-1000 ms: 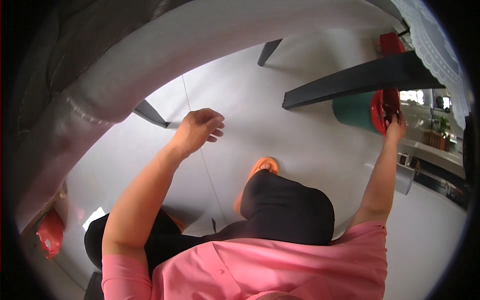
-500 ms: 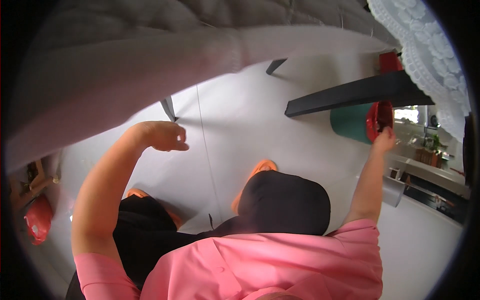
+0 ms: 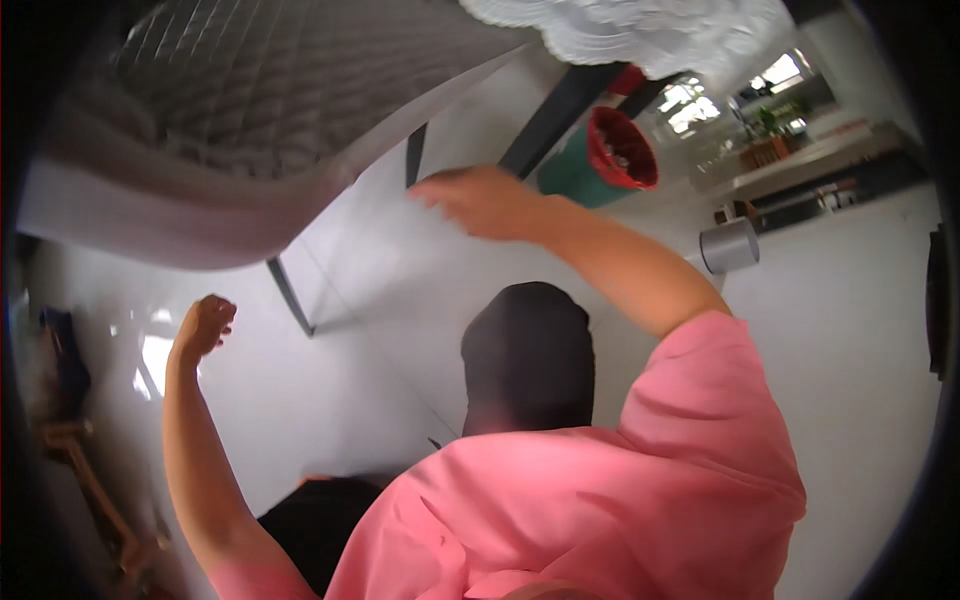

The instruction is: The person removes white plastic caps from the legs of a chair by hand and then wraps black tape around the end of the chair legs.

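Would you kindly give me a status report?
Left hand loosely curled, nothing visible inside. Right hand blurred, apparently empty. Green round bin with red liner, unheld. Dark straight leg beside it.

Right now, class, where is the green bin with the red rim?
In the head view, the green bin is upper right of centre, below the white lace cloth in the picture, just right of a dark leg.

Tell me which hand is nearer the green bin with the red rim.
The right hand, seen just left of the green bin; the left hand is farther off, toward the picture's left side.
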The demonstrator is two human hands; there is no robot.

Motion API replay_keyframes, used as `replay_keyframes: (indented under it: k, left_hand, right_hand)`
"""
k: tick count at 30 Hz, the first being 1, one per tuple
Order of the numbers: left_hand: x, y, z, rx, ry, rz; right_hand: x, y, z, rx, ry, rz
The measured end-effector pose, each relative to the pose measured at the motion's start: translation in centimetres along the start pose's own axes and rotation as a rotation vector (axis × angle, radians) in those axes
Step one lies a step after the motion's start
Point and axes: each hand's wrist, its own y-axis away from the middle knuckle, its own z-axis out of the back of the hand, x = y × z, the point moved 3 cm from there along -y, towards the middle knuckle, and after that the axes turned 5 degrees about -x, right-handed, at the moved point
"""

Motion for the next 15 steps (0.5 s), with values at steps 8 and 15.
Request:
replay_keyframes:
  k: [8,15]
  left_hand:
    - [-5.8,-1.5,4.6,-0.170,0.585,-0.276]
    - [-3.2,0.4,5.0,-0.232,0.510,-0.125]
  right_hand:
    - [11.4,-4.1,-1.2,0.053,-0.221,0.019]
    - [13.6,-7.4,-6.4,-0.049,-0.673,-0.024]
